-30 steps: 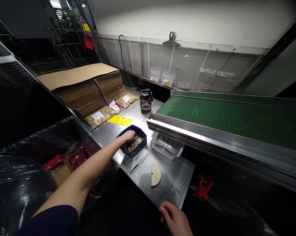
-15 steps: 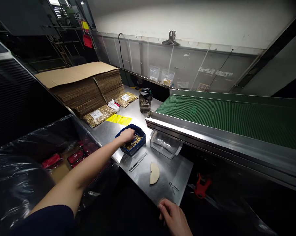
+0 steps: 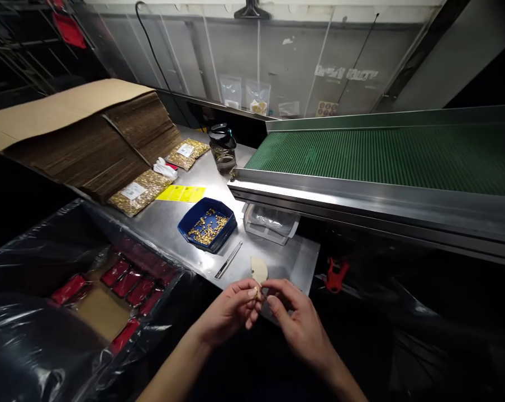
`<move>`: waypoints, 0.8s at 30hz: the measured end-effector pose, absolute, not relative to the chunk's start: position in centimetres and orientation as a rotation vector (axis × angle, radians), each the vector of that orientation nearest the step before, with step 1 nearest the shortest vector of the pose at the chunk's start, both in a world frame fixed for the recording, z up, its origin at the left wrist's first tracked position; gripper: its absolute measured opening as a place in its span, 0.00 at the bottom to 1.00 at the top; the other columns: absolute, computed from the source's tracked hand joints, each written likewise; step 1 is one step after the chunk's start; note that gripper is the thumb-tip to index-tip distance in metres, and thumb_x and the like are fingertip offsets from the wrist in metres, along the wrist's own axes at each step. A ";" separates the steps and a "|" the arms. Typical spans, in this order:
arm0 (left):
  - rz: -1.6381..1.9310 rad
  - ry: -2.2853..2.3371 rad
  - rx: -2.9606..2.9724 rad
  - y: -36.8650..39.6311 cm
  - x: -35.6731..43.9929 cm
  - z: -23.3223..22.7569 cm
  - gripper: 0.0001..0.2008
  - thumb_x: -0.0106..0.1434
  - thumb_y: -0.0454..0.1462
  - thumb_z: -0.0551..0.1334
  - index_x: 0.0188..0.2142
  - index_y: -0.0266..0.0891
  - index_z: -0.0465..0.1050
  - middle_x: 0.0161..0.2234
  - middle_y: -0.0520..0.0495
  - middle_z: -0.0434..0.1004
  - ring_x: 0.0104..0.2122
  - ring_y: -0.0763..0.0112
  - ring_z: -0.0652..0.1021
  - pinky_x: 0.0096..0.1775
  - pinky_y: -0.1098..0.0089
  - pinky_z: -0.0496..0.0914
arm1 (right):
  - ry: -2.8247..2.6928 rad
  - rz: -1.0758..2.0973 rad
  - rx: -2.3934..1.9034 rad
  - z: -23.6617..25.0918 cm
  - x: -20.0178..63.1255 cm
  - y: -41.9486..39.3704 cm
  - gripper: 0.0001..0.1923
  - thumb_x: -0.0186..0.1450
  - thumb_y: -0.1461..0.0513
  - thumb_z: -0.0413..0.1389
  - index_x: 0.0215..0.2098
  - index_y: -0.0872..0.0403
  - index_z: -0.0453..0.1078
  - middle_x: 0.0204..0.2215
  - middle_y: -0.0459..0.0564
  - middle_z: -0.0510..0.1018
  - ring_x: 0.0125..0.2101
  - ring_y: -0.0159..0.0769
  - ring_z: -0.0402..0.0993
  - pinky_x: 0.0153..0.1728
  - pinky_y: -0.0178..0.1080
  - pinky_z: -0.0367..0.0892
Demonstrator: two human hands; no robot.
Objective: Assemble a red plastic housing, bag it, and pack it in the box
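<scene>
My left hand [image 3: 232, 309] and my right hand [image 3: 298, 318] meet over the near edge of the steel table [image 3: 172, 218]. The left fingertips pinch a small brass part [image 3: 256, 291], and the right fingertips touch it from the other side. Just beyond lies a beige half-round piece [image 3: 258, 269]. A blue tray [image 3: 188, 221] holding several small brass parts sits further back, with a thin metal tool [image 3: 229, 259] beside it.
A green conveyor belt [image 3: 382, 153] runs along the right. Flat cardboard stacks [image 3: 80, 134], bags of brass parts [image 3: 137, 192], yellow labels [image 3: 181, 193], a jar [image 3: 223, 148] and a clear plastic tray [image 3: 269, 222] stand behind. At left, a plastic-lined box [image 3: 101, 310] holds red packs.
My left hand left the blue tray and came back to the table's near edge with a brass part. My right hand rose to meet it. The view tilted downward.
</scene>
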State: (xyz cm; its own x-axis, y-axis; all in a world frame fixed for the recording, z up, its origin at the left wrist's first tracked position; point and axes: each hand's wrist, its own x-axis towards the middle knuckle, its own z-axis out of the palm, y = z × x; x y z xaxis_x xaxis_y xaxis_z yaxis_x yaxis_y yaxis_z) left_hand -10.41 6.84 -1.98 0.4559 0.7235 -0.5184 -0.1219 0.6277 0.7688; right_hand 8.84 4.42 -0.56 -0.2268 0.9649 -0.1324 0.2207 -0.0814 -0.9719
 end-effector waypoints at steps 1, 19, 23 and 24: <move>0.588 0.940 0.684 6.3 -9.8 -2.4 0.21 0.60 0.51 0.65 0.37 0.37 0.64 0.27 0.52 0.65 0.22 0.80 0.67 0.21 0.79 0.64 | -1.532 1.372 -1.301 -0.4 8.9 4.7 0.15 0.75 0.54 0.54 0.56 0.44 0.75 0.44 0.47 0.77 0.42 0.34 0.75 0.43 0.35 0.69; 0.598 0.810 0.535 4.7 -8.0 -2.7 0.11 0.60 0.38 0.74 0.36 0.33 0.77 0.32 0.45 0.79 0.31 0.74 0.80 0.34 0.78 0.73 | -1.220 1.468 -1.239 -2.6 11.8 1.6 0.05 0.72 0.58 0.59 0.43 0.50 0.77 0.40 0.48 0.81 0.40 0.35 0.79 0.44 0.36 0.73; 0.698 0.807 0.470 4.7 -7.4 -2.3 0.08 0.59 0.34 0.74 0.36 0.35 0.78 0.33 0.47 0.78 0.32 0.74 0.78 0.36 0.76 0.73 | -1.127 1.492 -1.240 -2.8 12.1 1.0 0.05 0.70 0.58 0.61 0.42 0.51 0.76 0.39 0.48 0.81 0.39 0.34 0.79 0.42 0.35 0.73; 0.713 0.811 0.473 4.7 -7.3 -2.2 0.08 0.60 0.34 0.74 0.36 0.35 0.78 0.33 0.48 0.78 0.32 0.74 0.78 0.36 0.76 0.73 | -1.114 1.489 -1.237 -2.8 12.2 1.0 0.05 0.70 0.58 0.62 0.42 0.51 0.76 0.38 0.47 0.81 0.38 0.33 0.78 0.42 0.34 0.73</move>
